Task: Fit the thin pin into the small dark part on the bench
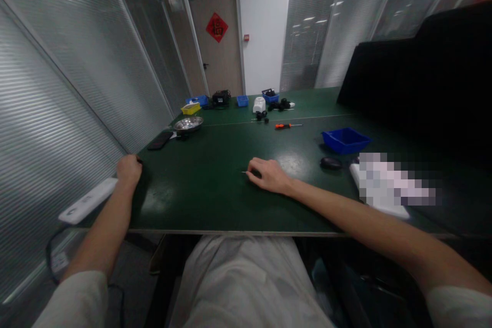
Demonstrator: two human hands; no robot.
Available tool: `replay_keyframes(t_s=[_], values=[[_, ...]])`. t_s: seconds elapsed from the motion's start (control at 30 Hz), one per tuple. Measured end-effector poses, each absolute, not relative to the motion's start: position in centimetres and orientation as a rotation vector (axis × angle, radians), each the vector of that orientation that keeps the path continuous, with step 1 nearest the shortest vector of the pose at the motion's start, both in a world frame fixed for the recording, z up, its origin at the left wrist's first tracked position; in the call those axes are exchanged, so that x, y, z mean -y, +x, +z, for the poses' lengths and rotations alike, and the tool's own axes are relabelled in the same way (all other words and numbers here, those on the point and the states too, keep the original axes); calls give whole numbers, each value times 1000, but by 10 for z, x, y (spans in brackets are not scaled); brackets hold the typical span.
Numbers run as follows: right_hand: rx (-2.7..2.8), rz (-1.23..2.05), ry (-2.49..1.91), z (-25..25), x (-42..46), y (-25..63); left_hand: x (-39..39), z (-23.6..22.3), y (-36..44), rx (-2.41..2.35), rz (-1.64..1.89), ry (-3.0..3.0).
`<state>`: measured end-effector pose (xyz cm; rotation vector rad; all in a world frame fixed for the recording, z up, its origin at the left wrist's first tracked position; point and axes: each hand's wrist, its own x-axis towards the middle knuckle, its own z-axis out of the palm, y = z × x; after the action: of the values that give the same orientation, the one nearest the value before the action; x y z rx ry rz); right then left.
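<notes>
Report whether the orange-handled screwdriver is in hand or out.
Out of hand: the screwdriver lies on the green table, beyond the right hand.

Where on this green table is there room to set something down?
The table looks bare between the left hand and right hand, and between right hand and screwdriver. It's crowded around the mouse and nearest blue basket, and at the far end.
</notes>
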<state>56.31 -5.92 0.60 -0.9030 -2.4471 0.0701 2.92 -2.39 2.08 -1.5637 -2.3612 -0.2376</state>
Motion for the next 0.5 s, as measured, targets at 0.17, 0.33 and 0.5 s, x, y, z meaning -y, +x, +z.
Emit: replay_keyframes(t_s=[0.17, 0.33, 0.5], values=[[2453, 90, -901, 7, 60, 563, 26, 22, 32, 2367, -237, -1540], [2459, 94, -907, 7, 60, 563, 29, 26, 35, 2367, -251, -1531], [2458, 94, -909, 9, 61, 563, 30, 27, 40, 2359, -260, -1497]])
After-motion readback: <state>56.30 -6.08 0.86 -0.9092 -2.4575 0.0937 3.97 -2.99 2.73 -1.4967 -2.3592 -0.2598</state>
